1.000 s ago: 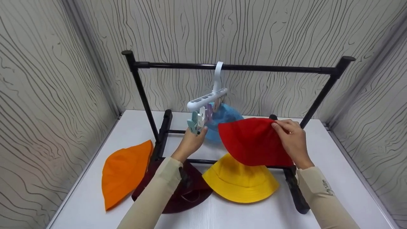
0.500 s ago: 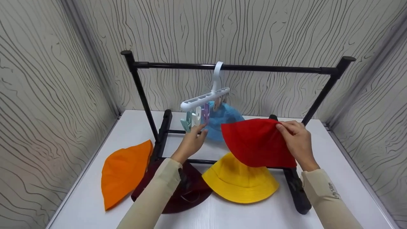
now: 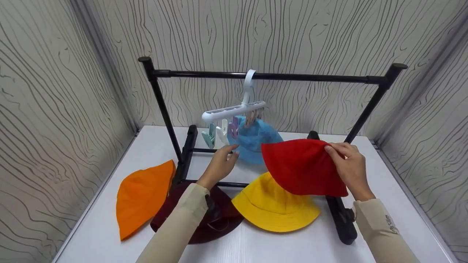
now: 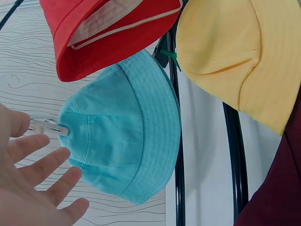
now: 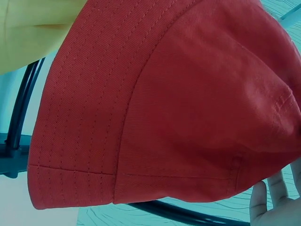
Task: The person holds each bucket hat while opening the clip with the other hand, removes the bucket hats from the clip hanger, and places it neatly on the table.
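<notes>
The blue bucket hat (image 3: 268,135) hangs clipped, the right hand (image 3: 349,164) pinches the red bucket hat (image 3: 301,170), the left hand (image 3: 219,164) spreads empty, and three hats (image 3: 278,206) toward the tabletop's (image 3: 263,250) left and front edges seem left.

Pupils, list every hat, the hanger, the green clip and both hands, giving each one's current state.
Red hat: held up, unclipped
Blue hat: clipped, hanging
Yellow hat: lying unclipped
Orange hat: lying unclipped
Maroon hat: lying unclipped, partly hidden
Hanger: hooked over the rack's top bar
Green clip: hanging, holding no hat
Left hand: fingers spread, holding nothing
Right hand: pinching the red hat
</notes>
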The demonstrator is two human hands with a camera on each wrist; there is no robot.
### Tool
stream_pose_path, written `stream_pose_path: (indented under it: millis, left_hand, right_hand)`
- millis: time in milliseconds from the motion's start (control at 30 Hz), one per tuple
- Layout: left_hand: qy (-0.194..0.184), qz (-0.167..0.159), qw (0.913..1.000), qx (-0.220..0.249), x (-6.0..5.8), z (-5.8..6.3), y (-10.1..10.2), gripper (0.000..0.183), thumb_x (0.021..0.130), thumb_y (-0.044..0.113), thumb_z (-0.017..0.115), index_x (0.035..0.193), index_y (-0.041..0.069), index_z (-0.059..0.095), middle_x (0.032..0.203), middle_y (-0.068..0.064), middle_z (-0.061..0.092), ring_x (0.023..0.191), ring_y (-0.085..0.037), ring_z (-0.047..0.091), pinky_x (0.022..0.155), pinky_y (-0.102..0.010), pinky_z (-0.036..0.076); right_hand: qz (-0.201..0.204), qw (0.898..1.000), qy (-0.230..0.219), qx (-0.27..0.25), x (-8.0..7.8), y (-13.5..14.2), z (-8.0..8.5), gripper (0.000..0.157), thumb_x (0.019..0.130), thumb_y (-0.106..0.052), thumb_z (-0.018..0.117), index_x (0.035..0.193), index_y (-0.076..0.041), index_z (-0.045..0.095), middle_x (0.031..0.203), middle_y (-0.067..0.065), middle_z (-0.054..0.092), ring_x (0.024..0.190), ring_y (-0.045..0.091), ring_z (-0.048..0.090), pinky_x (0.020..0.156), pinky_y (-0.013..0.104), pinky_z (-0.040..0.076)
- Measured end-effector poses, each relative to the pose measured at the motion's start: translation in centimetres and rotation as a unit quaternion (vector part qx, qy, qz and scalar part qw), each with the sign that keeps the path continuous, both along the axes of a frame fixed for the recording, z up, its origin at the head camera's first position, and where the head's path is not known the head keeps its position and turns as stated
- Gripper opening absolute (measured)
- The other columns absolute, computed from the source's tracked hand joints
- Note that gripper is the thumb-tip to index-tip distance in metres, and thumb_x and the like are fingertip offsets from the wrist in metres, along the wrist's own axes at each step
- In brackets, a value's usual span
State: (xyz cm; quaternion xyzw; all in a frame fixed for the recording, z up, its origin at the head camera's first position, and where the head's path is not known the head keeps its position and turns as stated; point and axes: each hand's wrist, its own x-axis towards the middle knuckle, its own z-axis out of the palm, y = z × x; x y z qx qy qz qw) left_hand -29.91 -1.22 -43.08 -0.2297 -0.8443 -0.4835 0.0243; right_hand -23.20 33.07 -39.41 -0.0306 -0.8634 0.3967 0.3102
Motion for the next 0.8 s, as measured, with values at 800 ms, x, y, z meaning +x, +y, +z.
stream_pose_path:
  millis: [800]
  left_hand:
    - [-0.026,0.01,0.9993,-0.027,0.7,-1.7,-0.5,0.039,0.102,0.026,0.047,0.133,0.003,0.054,0.136,-0.014,0.056,0.129,-0.03,0.049,0.11,-0.047,0.038]
  right_hand:
    - [-0.03,0.999,-0.031,0.014,2.4,3.3,-1.4,0.032,0.091,-0.029,0.066,0.112,-0.004,0.072,0.089,-0.034,0.053,0.085,-0.005,0.046,0.069,0.006,0.038]
